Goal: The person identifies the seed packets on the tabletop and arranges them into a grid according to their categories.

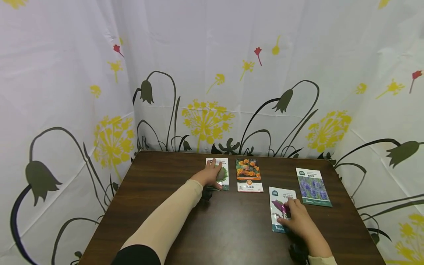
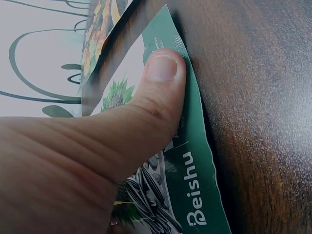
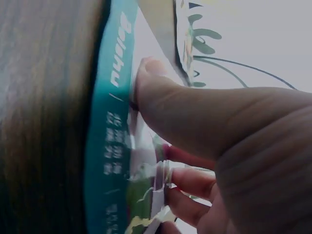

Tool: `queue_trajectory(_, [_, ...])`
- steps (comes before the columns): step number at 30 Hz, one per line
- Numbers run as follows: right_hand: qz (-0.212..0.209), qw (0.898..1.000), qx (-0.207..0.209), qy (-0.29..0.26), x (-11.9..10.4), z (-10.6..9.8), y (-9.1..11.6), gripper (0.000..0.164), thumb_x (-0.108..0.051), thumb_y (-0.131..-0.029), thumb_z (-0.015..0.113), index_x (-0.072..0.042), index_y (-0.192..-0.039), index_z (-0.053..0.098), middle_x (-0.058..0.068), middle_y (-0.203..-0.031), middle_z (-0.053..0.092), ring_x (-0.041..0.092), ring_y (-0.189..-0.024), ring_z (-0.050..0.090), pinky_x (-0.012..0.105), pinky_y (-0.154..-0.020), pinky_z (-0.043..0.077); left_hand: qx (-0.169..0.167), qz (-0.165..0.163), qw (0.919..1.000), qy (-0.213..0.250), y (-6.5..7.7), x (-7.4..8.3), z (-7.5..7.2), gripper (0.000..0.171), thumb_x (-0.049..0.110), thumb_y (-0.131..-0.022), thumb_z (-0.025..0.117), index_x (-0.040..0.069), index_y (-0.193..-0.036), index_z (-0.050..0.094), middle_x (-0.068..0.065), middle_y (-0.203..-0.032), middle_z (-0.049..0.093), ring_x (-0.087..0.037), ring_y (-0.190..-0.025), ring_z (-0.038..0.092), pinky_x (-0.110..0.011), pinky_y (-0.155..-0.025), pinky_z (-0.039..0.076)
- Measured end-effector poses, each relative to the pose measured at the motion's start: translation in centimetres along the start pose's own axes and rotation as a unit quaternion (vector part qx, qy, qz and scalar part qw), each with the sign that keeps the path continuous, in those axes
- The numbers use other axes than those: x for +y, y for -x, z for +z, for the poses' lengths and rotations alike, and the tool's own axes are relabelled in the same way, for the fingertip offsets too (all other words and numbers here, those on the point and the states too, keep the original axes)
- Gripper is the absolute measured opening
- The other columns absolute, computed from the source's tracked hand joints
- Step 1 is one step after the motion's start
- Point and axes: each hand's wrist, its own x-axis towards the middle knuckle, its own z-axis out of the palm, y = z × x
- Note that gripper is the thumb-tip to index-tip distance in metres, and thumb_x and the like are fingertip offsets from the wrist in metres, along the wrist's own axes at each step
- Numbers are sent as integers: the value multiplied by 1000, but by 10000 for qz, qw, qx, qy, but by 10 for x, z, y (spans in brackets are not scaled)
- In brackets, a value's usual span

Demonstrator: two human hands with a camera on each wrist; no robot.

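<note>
On brown table (image 1: 232, 228), before white flower-print curtain (image 1: 205, 84), L to R: at back, L hand (image 1: 208, 177) atop flat-lying green-plant pkt (image 1: 225, 173), w/ fingers spread, nearly straight, and thumb on face nr. bottom edge (L wrist view). Just beside, also at back: orange-flower pkt (image 1: 249, 173). Nearer front, R of ctr.: purple-plant pkt (image 1: 278, 206), turned slightly, under R hand (image 1: 299, 219), w/ thumb low on face and other fingers loosely bent against printed picture; R wrist view partly blurred. Far R, nr. table's side edge: violet-flower pkt (image 1: 313, 187), askew.
</note>
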Motion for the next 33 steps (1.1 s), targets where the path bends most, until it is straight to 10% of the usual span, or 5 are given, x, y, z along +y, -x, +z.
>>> queue_trajectory(6, [-59, 9999, -113, 89, -7, 0, 2, 65, -41, -74, 101, -7, -114, 63, 9, -105, 54, 26, -95, 49, 43, -82, 46, 16, -1, 10000, 13, -1, -1, 0, 121, 41, -86, 94, 7, -175, 20, -30, -181, 1, -51, -169, 2, -61, -133, 29])
queue_trajectory(14, [2, 9993, -345, 112, -17, 2, 9, 88, -48, -76, 98, -21, -153, 64, 15, -124, 53, 33, -111, 48, 53, -91, 50, 38, -3, 10000, -17, -4, -2, 1, 120, 40, -86, 94, 7, -175, 21, -30, -181, 3, -53, -169, 3, -62, -133, 28])
queue_trajectory(33, [-132, 9983, -447, 342, -34, 2, 9, 78, -42, -71, 102, -25, -142, 75, 16, -121, 54, 32, -107, 47, 44, -85, 44, -14, -27, 9999, 106, -3, -4, 2, 121, 41, -86, 93, 8, -175, 19, -30, -182, 0, -51, -169, 1, -61, -131, 32])
